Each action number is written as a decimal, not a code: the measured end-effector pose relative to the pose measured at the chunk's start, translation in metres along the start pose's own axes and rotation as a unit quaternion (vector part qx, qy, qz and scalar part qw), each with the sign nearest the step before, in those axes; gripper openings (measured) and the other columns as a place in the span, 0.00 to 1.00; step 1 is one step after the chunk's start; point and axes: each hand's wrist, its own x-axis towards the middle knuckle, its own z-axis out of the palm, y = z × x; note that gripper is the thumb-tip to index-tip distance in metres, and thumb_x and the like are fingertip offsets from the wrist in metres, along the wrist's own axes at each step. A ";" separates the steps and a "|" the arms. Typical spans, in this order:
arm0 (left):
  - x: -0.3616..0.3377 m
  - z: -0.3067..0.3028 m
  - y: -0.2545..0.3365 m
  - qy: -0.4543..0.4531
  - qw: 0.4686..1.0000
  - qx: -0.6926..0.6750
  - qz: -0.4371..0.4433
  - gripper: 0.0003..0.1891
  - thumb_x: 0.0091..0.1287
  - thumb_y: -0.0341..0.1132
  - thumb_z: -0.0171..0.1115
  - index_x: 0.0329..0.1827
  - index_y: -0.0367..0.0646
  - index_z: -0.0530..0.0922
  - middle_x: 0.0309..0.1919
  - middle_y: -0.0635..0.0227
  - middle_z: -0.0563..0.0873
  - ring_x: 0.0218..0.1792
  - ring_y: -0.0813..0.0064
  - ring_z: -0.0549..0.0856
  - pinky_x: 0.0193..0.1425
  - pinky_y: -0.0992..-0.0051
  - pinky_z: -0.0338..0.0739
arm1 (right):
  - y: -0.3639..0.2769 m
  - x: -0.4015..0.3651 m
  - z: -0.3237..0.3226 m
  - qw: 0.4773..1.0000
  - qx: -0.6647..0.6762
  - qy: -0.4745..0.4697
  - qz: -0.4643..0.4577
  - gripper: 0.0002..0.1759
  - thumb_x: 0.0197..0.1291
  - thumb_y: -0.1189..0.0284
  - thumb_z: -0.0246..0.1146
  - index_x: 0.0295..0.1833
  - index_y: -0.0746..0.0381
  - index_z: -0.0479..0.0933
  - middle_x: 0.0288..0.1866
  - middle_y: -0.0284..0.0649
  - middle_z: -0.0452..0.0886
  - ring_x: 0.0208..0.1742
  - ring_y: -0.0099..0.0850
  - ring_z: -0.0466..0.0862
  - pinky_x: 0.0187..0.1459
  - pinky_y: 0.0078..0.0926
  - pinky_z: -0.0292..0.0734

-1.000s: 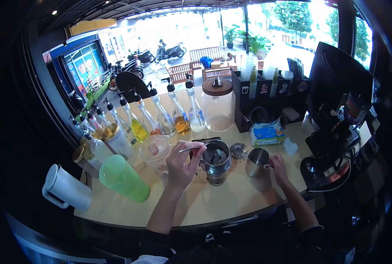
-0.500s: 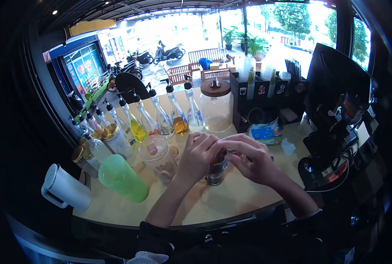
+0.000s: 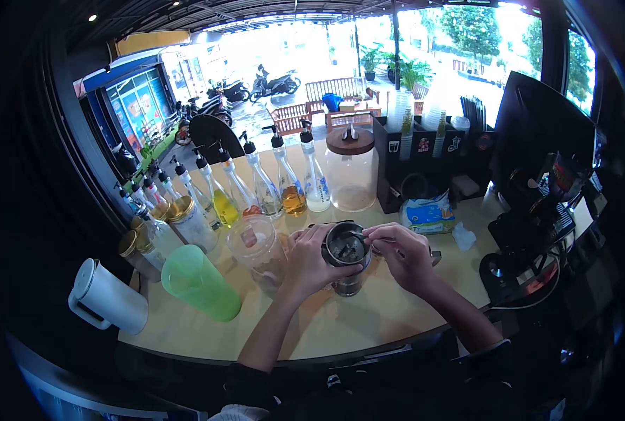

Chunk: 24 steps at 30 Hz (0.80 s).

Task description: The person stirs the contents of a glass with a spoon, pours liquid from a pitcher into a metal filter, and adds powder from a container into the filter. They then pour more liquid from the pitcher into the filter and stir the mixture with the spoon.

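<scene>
A dark-rimmed round vessel [image 3: 347, 244] with a clear lower part stands upright on the counter at the middle of the view. Its mouth faces me and shows a dark inside with something thin across it. My left hand [image 3: 314, 259] wraps round its left side, thumb along the near edge. At the right rim, my right hand [image 3: 405, 254] has its fingers pinched on a small thin piece that reaches over the mouth; its kind is too small to make out. Left of the vessel is a clear plastic jar [image 3: 253, 245], partly hidden by my left hand.
A green translucent pitcher [image 3: 200, 284] and a white jug [image 3: 109, 298] stand at the left. Several pump bottles [image 3: 293, 200] line the back, beside a wooden-lidded jar [image 3: 351, 179]. At the right are a pack of wipes [image 3: 426, 212], crumpled tissue [image 3: 464, 236] and a dark monitor [image 3: 544, 133].
My hands were together over the top of the vessel; now they are apart. My left hand has moved down round its side, my right hand is at the right rim, and the mouth is exposed.
</scene>
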 end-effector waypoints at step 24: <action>0.016 -0.022 -0.014 -0.007 0.985 -0.053 0.165 0.43 0.36 0.40 0.81 0.61 0.49 0.71 0.56 0.66 0.76 0.62 0.61 0.73 0.70 0.57 0.57 | 0.012 0.024 -0.020 0.955 0.236 -0.079 0.160 0.09 0.74 0.73 0.45 0.48 0.68 0.68 0.46 0.47 0.82 0.44 0.26 0.84 0.48 0.25 0.81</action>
